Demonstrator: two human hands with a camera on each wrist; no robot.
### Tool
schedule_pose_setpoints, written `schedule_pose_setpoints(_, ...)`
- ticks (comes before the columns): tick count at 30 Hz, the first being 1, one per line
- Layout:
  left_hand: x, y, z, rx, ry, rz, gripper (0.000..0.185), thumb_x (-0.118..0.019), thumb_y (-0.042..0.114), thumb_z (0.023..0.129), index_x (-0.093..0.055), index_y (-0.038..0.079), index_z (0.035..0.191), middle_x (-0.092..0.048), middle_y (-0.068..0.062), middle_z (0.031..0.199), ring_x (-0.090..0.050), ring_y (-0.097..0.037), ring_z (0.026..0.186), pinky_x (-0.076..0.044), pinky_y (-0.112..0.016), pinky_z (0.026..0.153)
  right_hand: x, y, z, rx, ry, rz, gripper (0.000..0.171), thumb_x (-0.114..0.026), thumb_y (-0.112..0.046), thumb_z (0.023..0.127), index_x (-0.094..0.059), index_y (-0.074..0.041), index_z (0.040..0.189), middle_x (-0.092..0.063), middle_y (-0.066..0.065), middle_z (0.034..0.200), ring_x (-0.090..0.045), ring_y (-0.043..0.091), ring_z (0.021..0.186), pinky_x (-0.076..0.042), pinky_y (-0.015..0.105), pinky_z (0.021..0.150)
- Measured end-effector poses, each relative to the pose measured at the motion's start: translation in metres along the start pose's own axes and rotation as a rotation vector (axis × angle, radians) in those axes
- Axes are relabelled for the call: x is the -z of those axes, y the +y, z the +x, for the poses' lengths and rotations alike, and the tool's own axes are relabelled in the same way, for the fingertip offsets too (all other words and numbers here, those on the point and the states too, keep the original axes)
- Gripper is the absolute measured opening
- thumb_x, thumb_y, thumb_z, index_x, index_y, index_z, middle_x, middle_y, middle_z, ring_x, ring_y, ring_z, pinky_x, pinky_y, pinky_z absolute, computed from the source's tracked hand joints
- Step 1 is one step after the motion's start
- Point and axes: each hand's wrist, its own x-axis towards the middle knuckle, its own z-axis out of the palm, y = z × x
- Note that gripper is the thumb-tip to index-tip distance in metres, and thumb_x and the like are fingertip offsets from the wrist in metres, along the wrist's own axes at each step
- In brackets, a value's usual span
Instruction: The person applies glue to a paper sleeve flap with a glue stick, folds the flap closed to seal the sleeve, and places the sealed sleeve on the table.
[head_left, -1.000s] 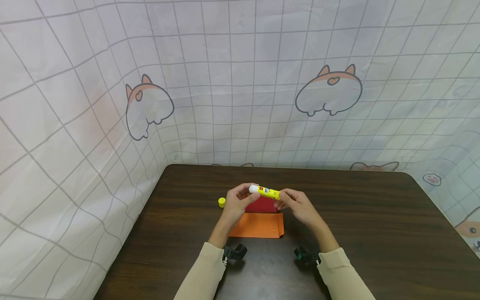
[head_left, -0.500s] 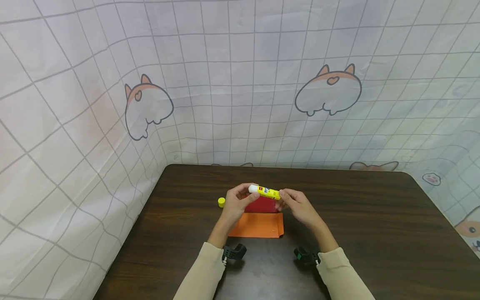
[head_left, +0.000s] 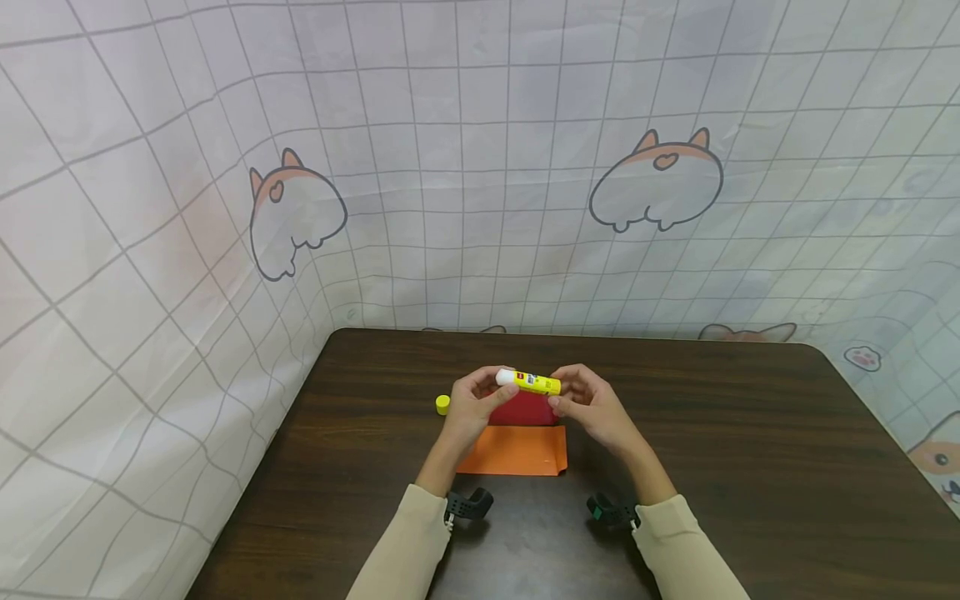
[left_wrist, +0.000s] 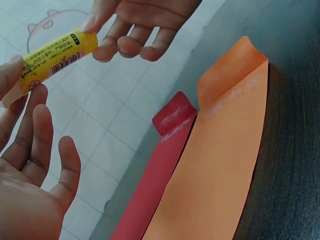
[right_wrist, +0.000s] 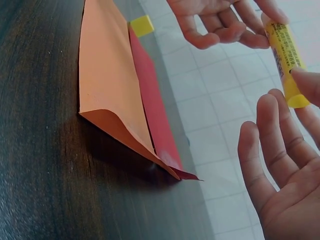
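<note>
- Over the last second the glue stick (head_left: pixel 528 382) has levelled out a little: its right end, which sloped down toward the near side, now sits higher, and the right hand (head_left: pixel 592 408) has shifted its fingers up and over that end. Judging by this, the person is turning or re-gripping the stick rather than putting it to paper yet.
- The left hand (head_left: pixel 471 404) pinches the white left end of the stick between thumb and fingertips; its other fingers are spread loosely, as the left wrist view shows.
- The right hand pinches the yellow right end between thumb and forefinger; the remaining fingers stand relaxed and apart.
- The stick is held in the air above the red paper (head_left: pixel 525 410), clear of the table (head_left: pixel 750 433).
- The orange paper (head_left: pixel 517 452) lies just near of the red one, their long edges side by side, with one corner of each curling up.
- The yellow cap (head_left: pixel 443 404) stands on the table, left of the left hand and apart from the papers.
</note>
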Motion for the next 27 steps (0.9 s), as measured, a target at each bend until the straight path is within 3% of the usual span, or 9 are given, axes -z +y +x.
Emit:
schedule_pose_setpoints(6,-0.0011,0.0007,-0.0001,-0.001,-0.004,-0.001,0.035,-0.075,0.017,0.094,-0.068,0.002,0.125,-0.07,-0.004,0.114,-0.062,-0.014,0.1,-0.055,-0.021,0.086,-0.0006,-0.0011,-0.0003,-0.007,0.016,-0.018,0.036,-0.071,-0.005,0.094,-0.054,0.0,0.125,-0.064,0.014,0.103,-0.066,0.024,0.08,-0.062,0.037,0.079)
schedule_pose_setpoints(16,-0.001,-0.0001,0.0007,0.0,-0.015,-0.01,0.033,-0.075,0.017,0.095,-0.069,0.004,0.124,-0.069,-0.004,0.114,-0.062,-0.017,0.101,-0.056,-0.022,0.087,-0.0013,-0.0047,-0.0009,-0.017,0.021,-0.035,0.031,-0.07,-0.007,0.096,-0.057,0.002,0.123,-0.064,0.017,0.101,-0.065,0.017,0.08,-0.061,0.034,0.078)
schedule_pose_setpoints(27,0.0004,-0.0001,-0.0003,-0.008,-0.015,-0.002,0.036,-0.077,0.021,0.093,-0.069,0.004,0.124,-0.07,-0.004,0.115,-0.063,-0.015,0.1,-0.057,-0.022,0.088,-0.0017,-0.0069,-0.0001,-0.081,0.028,-0.065,0.031,-0.069,-0.012,0.098,-0.059,0.002,0.124,-0.065,0.024,0.105,-0.068,0.018,0.084,-0.062,0.041,0.083)
